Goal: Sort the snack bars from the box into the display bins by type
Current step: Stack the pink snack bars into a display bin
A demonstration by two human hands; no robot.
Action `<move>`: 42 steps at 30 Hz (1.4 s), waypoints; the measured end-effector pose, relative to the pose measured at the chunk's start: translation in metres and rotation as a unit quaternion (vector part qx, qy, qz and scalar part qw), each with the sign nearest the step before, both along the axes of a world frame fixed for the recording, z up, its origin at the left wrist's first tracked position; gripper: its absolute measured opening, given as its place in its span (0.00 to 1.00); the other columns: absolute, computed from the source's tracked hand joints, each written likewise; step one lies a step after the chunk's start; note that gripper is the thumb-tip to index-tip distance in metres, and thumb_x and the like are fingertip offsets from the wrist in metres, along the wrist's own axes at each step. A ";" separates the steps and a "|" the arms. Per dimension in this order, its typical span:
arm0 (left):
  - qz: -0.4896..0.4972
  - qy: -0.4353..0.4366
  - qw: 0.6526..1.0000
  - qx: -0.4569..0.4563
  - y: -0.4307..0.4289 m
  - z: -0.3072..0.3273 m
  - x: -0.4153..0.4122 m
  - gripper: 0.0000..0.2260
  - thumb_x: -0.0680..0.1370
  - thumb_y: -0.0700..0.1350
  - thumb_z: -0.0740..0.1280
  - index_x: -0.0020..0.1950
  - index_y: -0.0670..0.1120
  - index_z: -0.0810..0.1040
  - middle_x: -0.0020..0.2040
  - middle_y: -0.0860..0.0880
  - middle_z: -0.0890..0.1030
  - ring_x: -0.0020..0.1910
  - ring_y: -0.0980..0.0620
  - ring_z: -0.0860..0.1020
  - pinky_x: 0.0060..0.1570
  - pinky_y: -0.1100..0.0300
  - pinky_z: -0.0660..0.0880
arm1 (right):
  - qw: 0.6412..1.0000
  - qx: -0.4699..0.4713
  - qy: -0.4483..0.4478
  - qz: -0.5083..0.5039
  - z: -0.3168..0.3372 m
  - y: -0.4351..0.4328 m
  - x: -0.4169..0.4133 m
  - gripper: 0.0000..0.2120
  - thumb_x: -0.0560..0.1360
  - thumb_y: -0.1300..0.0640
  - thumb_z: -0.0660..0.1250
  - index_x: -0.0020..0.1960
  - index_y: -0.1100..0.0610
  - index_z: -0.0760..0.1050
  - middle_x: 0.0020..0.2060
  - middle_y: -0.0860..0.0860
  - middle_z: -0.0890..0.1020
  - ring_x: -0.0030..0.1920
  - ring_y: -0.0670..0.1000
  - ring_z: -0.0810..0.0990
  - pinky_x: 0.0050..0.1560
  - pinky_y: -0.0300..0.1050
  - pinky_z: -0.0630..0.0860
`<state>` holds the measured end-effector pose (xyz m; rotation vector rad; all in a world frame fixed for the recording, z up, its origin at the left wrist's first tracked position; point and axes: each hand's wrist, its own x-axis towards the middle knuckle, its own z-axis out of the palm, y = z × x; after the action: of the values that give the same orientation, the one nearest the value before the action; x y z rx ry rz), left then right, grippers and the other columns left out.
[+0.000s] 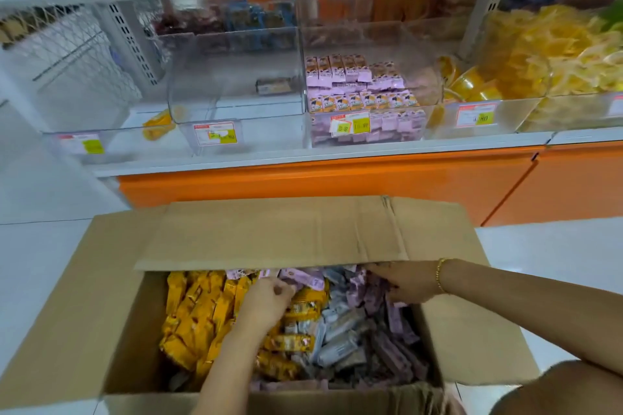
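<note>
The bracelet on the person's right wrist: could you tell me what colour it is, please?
The bracelet is gold, clearest in the head view.

Orange base panel [337, 182] above white floor tiles [43, 246].

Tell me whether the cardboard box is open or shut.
Open: the cardboard box has its far flap raised, and snack bars lie exposed inside.

On your right hand [404, 281] you wear a thin gold bracelet [439, 274] at the wrist, made of small bead-like links that glint yellow. Your left hand [269, 300] and both forearms [505, 290] are bare as far as the view reaches; finer detail on your fingers [281, 290] is blurred.
</note>
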<state>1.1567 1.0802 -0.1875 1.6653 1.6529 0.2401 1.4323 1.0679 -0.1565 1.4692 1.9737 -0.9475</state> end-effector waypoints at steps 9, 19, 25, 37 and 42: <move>0.009 -0.017 0.950 0.312 0.072 0.050 -0.011 0.29 0.76 0.43 0.69 0.75 0.49 0.63 0.74 0.46 0.63 0.73 0.46 0.61 0.69 0.51 0.63 | 0.903 0.369 0.044 -0.216 0.056 0.041 0.025 0.24 0.80 0.53 0.60 0.74 0.54 0.59 0.66 0.57 0.70 0.62 0.57 0.73 0.47 0.40 0.66; -0.230 0.227 0.901 0.290 0.169 0.045 -0.019 0.41 0.78 0.48 0.65 0.76 0.51 0.36 0.75 0.56 0.34 0.76 0.50 0.39 0.75 0.47 0.45 | 0.946 0.258 0.042 -0.190 -0.012 0.089 -0.015 0.21 0.76 0.58 0.65 0.69 0.56 0.68 0.62 0.55 0.76 0.60 0.55 0.75 0.53 0.41 0.70; -0.220 0.204 0.900 0.315 0.187 0.024 -0.027 0.43 0.73 0.32 0.63 0.77 0.54 0.40 0.74 0.61 0.35 0.73 0.56 0.36 0.73 0.46 0.45 | 0.970 0.206 0.075 -0.102 -0.061 0.124 -0.071 0.33 0.78 0.57 0.64 0.78 0.52 0.53 0.72 0.57 0.65 0.70 0.57 0.67 0.66 0.48 0.68; -0.191 0.129 0.938 0.260 0.183 -0.019 -0.067 0.39 0.77 0.36 0.61 0.75 0.55 0.36 0.77 0.55 0.52 0.77 0.52 0.49 0.75 0.52 0.46 | 0.989 0.148 0.027 -0.015 -0.094 0.185 -0.141 0.33 0.72 0.49 0.71 0.70 0.62 0.63 0.69 0.60 0.61 0.66 0.61 0.66 0.66 0.52 0.68; -0.102 -0.002 0.964 0.244 0.172 0.005 -0.053 0.39 0.79 0.42 0.62 0.75 0.60 0.36 0.73 0.58 0.65 0.76 0.52 0.54 0.71 0.54 0.61 | 0.989 0.146 0.002 -0.011 -0.061 0.152 -0.142 0.14 0.74 0.51 0.66 0.55 0.59 0.71 0.47 0.58 0.76 0.54 0.56 0.75 0.53 0.48 0.73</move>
<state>1.1041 1.2519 -0.1821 2.1810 1.4785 0.5838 1.2903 1.2199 -0.2178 1.6460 2.1742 -0.6909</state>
